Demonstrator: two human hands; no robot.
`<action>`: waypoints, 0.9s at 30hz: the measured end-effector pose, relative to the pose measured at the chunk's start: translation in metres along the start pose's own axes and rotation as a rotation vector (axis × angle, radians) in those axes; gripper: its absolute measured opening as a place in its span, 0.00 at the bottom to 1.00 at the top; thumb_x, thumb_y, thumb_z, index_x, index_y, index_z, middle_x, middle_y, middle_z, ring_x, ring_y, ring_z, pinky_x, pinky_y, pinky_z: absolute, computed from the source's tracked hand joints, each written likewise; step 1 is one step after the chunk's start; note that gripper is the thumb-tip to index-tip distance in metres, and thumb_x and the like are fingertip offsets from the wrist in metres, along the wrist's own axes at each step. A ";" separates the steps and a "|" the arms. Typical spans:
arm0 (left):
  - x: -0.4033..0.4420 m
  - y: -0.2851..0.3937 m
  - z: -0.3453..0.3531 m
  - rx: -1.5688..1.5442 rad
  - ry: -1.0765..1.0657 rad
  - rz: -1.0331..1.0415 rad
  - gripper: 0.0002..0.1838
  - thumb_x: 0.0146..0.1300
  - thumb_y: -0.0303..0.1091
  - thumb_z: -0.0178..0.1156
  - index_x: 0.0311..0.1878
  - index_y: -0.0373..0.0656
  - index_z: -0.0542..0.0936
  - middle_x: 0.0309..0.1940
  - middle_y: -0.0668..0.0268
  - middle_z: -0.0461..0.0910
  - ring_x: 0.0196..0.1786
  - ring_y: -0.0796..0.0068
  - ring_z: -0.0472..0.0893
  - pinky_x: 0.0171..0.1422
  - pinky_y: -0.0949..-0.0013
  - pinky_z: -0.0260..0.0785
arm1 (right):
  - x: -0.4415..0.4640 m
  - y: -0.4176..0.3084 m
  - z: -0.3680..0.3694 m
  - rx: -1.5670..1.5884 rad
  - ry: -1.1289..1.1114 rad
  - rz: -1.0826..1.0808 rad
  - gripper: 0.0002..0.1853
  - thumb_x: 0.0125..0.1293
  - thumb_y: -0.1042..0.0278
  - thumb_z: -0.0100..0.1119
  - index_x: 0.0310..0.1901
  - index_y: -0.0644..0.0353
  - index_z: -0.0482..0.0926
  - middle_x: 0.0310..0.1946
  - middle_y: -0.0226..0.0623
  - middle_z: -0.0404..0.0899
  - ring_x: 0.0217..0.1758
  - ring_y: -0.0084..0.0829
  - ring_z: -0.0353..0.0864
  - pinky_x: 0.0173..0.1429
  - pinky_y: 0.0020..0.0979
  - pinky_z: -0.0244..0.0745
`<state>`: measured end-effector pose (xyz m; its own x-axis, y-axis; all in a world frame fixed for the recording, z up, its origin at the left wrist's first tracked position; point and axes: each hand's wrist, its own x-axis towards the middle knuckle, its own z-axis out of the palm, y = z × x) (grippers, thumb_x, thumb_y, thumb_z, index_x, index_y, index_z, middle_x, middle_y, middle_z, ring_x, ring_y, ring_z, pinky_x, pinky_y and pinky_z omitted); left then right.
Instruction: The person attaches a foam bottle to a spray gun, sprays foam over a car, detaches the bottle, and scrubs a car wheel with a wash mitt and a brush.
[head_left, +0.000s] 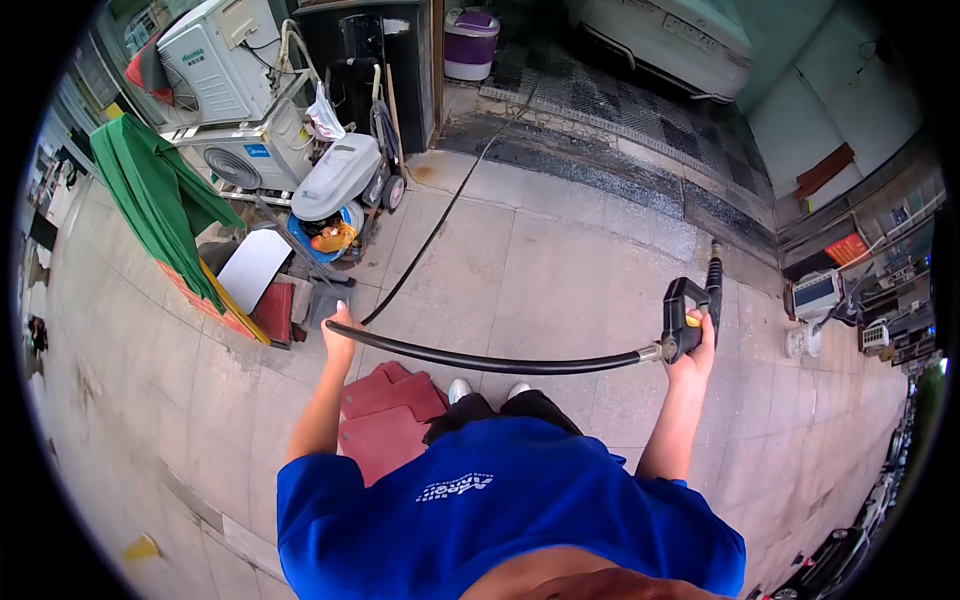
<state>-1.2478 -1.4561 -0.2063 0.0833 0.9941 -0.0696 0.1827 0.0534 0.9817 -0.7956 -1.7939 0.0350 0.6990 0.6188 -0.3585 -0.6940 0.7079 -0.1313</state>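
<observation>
My left hand (340, 328) is closed round a thick black hose (500, 364) at the left. From there the hose runs across in front of my body to a metal fitting on a black spray gun (680, 305). The gun's handle is in my right hand (697, 345), with a yellow part showing by the fingers and the nozzle pointing up and away. Beyond my left hand, the hose trails over the paving toward the doorway. Red mats (385, 425) lie on the ground near my feet, below my left hand.
Stacked air-conditioner units (245, 155), a green cloth (150, 190), a grey-lidded item (340, 178) and a blue basin (348, 232) stand at the left. A purple-and-white tub (470, 45) and a parked car (670, 35) are in the doorway. A white bucket (802, 340) is at the right.
</observation>
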 end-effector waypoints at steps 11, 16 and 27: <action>-0.425 0.064 -0.313 1.538 -0.019 -0.443 0.23 0.61 0.42 0.52 0.13 0.38 0.77 0.17 0.48 0.75 0.25 0.43 0.75 0.32 0.50 0.67 | -0.029 0.163 -0.121 -0.345 0.631 0.664 0.08 0.58 0.73 0.54 0.25 0.59 0.67 0.18 0.33 0.67 0.22 0.32 0.69 0.41 0.42 0.74; -0.514 0.082 -0.318 1.916 -0.692 -0.831 0.17 0.60 0.46 0.48 0.38 0.48 0.83 0.41 0.62 0.82 0.46 0.62 0.80 0.43 0.59 0.71 | -0.049 0.153 -0.176 -0.492 0.644 0.726 0.12 0.59 0.65 0.61 0.24 0.54 0.67 0.19 0.31 0.66 0.22 0.29 0.67 0.35 0.37 0.70; -0.379 0.149 -0.184 1.519 0.136 0.129 0.15 0.56 0.31 0.57 0.16 0.39 0.70 0.19 0.55 0.74 0.28 0.50 0.72 0.34 0.53 0.62 | 0.095 0.016 -0.155 -0.506 0.734 0.327 0.09 0.54 0.70 0.61 0.32 0.57 0.69 0.27 0.35 0.71 0.31 0.36 0.75 0.41 0.43 0.75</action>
<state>-1.4329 -1.8070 -0.0015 0.1045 0.9896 0.0990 0.9872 -0.0911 -0.1305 -0.7676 -1.7765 -0.1445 0.2935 0.2700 -0.9170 -0.9488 0.1995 -0.2449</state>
